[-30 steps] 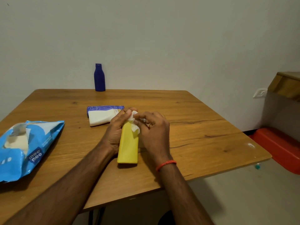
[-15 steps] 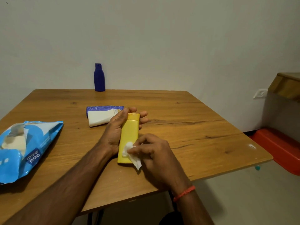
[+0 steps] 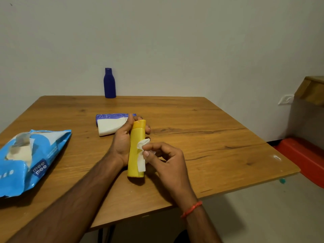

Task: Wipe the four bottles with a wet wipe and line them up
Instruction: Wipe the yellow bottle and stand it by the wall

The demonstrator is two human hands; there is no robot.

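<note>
My left hand [image 3: 122, 144] grips a yellow bottle [image 3: 135, 155] at its upper part, its base near the wooden table [image 3: 210, 137]. My right hand [image 3: 166, 160] pinches a white wet wipe [image 3: 142, 155] against the bottle's right side, about halfway down. Behind my left hand lie a white bottle [image 3: 109, 126] and a purple patterned bottle [image 3: 112, 116], both on their sides and touching. A dark blue bottle [image 3: 109, 83] stands upright at the table's far edge by the wall.
An opened blue wet-wipe pack [image 3: 29, 158] lies at the table's left side. The table's right edge drops to the floor, where a red plastic object [image 3: 305, 158] sits. A wooden shelf [image 3: 312, 88] juts from the right wall.
My right hand slid the wipe from the bottle's cap down to its base, then back up to mid-height. My left hand kept hold of the yellow bottle.
</note>
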